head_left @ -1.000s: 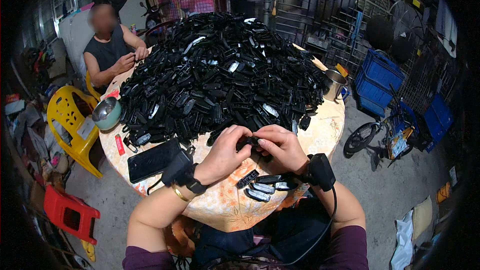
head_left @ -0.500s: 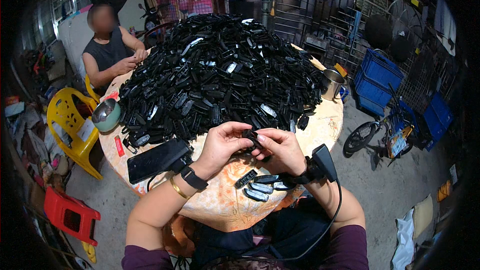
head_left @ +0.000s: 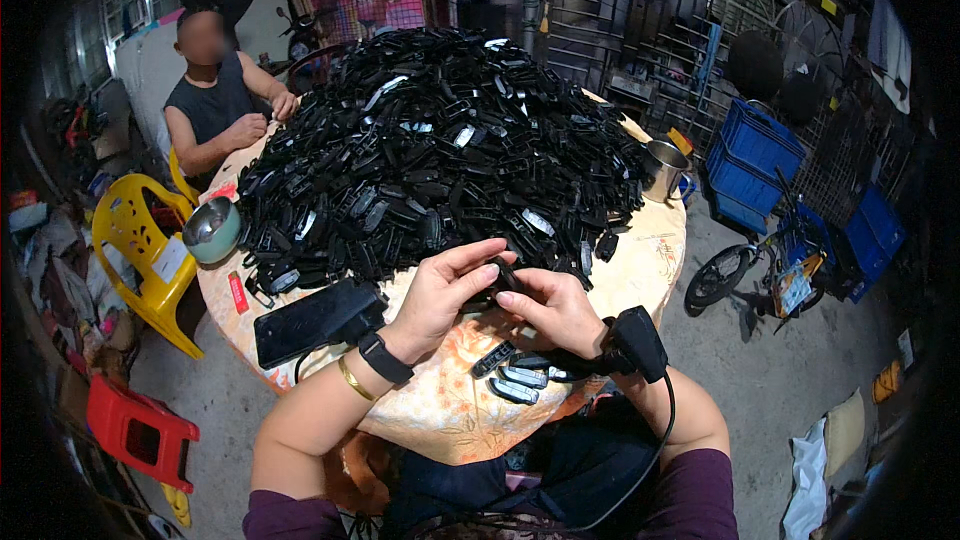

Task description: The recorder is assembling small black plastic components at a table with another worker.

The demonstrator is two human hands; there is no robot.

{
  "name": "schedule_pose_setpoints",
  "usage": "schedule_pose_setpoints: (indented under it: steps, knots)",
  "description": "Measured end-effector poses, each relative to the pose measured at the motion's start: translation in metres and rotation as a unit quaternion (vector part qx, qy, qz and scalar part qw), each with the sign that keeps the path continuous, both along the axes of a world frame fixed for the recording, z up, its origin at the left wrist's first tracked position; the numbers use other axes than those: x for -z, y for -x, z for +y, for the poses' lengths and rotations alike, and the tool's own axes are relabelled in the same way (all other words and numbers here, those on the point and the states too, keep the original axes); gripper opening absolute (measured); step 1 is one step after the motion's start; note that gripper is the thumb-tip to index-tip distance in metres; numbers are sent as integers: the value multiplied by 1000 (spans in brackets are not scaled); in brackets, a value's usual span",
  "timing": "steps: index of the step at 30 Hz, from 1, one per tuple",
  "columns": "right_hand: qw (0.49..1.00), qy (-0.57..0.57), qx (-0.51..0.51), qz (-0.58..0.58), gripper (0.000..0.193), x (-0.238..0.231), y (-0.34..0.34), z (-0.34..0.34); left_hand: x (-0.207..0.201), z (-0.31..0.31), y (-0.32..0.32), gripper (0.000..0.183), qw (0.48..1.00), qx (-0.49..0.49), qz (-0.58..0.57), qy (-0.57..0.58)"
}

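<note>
My left hand [head_left: 440, 295] and my right hand [head_left: 558, 312] meet above the near part of the round table. Between their fingertips they pinch a small, long black plastic casing [head_left: 507, 278], partly hidden by the fingers. Just beyond them rises a big heap of similar black casings [head_left: 440, 155], a few with shiny silvery faces. A small group of casings [head_left: 518, 380], some silvery on top, lies on the cloth below my right wrist. Beside my left wrist rests a flat black device with a dark screen [head_left: 310, 325].
The table has a patterned cloth [head_left: 440, 415]. A green bowl [head_left: 212, 230] stands at its left edge, a metal mug [head_left: 663, 170] at its right. A co-worker [head_left: 215, 105] sits far left, near a yellow chair [head_left: 150, 240]. Blue crates [head_left: 755, 160] and a small bicycle [head_left: 720, 275] stand right.
My right hand has shifted slightly left and down, its fingers now more curled around the casing, which has turned. My left fingers are straighter. The co-worker's hands have moved slightly apart.
</note>
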State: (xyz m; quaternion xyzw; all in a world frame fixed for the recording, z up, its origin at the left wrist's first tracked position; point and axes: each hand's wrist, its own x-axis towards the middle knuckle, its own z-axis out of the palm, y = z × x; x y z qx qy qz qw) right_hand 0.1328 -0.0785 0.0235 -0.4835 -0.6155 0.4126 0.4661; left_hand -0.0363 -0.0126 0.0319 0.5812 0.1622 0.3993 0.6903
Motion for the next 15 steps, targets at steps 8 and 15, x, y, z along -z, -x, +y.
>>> schedule_pose_setpoints:
  steps: [8, 15]
  knots:
    - [970, -201, 70, -121, 22, 0, 6, -4, -2, -1, 6, 23, 996, 20, 35, -76]
    - [941, -239, 26, -240, 30, -11, -7, 1, -9, -1, 8, 22, 991, -7, 82, -106]
